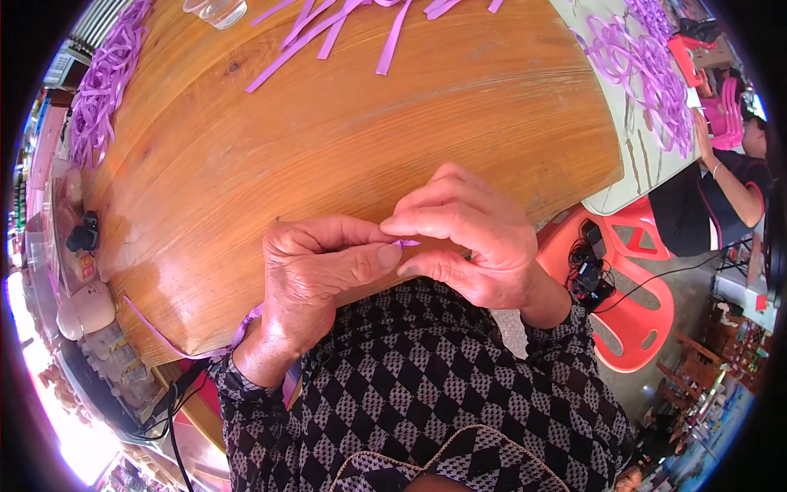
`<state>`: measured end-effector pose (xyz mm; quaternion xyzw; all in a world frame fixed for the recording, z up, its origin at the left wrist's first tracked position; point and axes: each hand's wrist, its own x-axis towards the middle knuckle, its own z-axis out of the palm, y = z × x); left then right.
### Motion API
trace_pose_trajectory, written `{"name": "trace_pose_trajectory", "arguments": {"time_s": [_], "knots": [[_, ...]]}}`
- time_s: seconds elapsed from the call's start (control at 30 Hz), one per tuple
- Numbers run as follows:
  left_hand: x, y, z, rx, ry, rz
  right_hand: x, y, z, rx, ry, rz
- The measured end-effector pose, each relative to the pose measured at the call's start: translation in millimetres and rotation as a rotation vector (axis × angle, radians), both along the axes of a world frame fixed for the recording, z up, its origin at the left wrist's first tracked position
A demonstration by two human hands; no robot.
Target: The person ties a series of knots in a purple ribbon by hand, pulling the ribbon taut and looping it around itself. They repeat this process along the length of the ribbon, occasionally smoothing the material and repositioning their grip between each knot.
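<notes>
Above the near edge of the table, my left hand point(332, 258) is closed in a pinch, thumb against forefinger. A short end of purple ribbon point(407, 243) sticks out from its fingertips. More purple ribbon point(246, 325) shows beside my left wrist and trails over the table's left near edge; whether it is the same piece I cannot tell. My right hand point(471, 234) is close on the right, thumb and forefinger apart, around the ribbon end. Its forefinger tip is at or very near the left fingers, and nothing is visibly gripped in it.
Cut purple ribbon strips point(328, 29) lie at the wooden table's point(328, 156) far side, near a clear plastic cup point(217, 11). Ribbon heaps are at far left point(102, 98) and on a white table point(611, 193). An orange stool point(631, 320) holds black cables; another person point(713, 189) is at right.
</notes>
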<state>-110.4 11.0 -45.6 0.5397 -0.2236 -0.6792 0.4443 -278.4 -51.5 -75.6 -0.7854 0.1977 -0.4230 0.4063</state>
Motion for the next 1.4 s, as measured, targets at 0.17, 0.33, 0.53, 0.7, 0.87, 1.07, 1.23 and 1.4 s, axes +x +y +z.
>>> {"name": "trace_pose_trajectory", "arguments": {"time_s": [0.17, 0.33, 0.53, 0.7, 0.87, 1.07, 1.23, 1.4], "knots": [[2.2, -0.7, 0.8, 0.074, 0.001, -0.029, -1.0, 0.7, -2.8, -0.084, 0.013, 0.012], [5.1, -0.6, 0.3, 0.043, 0.029, -0.062, -0.4, 2.1, -6.2, -0.131, -0.027, 0.003], [5.8, 0.3, 5.6, 0.029, -0.044, -0.075, -4.9, 3.0, -4.0, -0.05, -0.089, 0.018], [13.5, 9.1, 4.3, -0.032, -0.139, -0.105, -8.5, 8.2, -0.7, 0.031, -0.076, 0.031], [10.3, 11.9, 4.9, -0.047, -0.195, -0.082, -10.6, 7.4, -3.8, 0.111, -0.074, 0.09], [10.0, 10.7, 3.5, -0.017, -0.116, -0.051, -5.4, 10.8, -1.6, 0.237, -0.03, 0.072], [7.0, 12.5, 3.1, -0.1, -0.273, -0.102, -5.6, 13.7, 1.3, 0.34, -0.01, 0.143], [10.3, 15.0, 6.3, -0.067, -0.32, -0.119, -10.4, 23.9, 4.6, 0.731, -0.077, 0.242]]}}
